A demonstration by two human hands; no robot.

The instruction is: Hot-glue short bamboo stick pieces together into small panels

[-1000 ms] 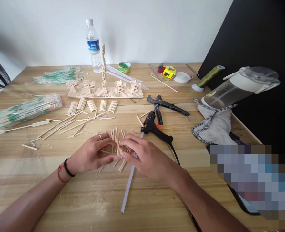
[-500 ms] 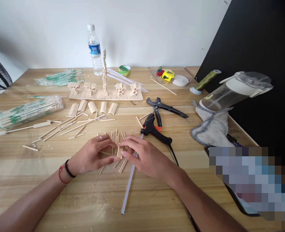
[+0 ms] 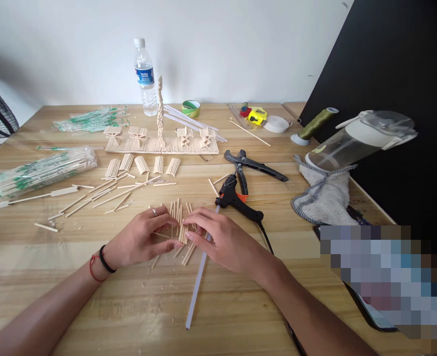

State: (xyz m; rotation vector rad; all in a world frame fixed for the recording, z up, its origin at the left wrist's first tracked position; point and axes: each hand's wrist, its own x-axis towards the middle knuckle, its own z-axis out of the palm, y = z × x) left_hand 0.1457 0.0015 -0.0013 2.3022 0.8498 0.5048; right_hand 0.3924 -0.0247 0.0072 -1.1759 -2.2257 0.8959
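Between my two hands is a small panel of short wooden sticks (image 3: 183, 233) laid side by side. My left hand (image 3: 144, 236) grips its left edge with thumb and fingertips. From the other side, my right hand (image 3: 218, 237) pinches the right edge. Loose cut sticks (image 3: 190, 254) lie under and around the fingers. Just beyond my right hand rests a black glue gun (image 3: 238, 200), with a long translucent glue stick (image 3: 198, 287) running out of its back toward me. Several finished stick panels (image 3: 159, 164) lie in a row farther off.
Behind the panels stands a stick-built model (image 3: 140, 144) with a tall upright piece. Cutting pliers (image 3: 257, 165) lie behind the glue gun. Bagged sticks (image 3: 43, 170) are at left, a water bottle (image 3: 145, 81) at the back. A tumbler (image 3: 352, 138) and cloth (image 3: 325, 190) sit at right.
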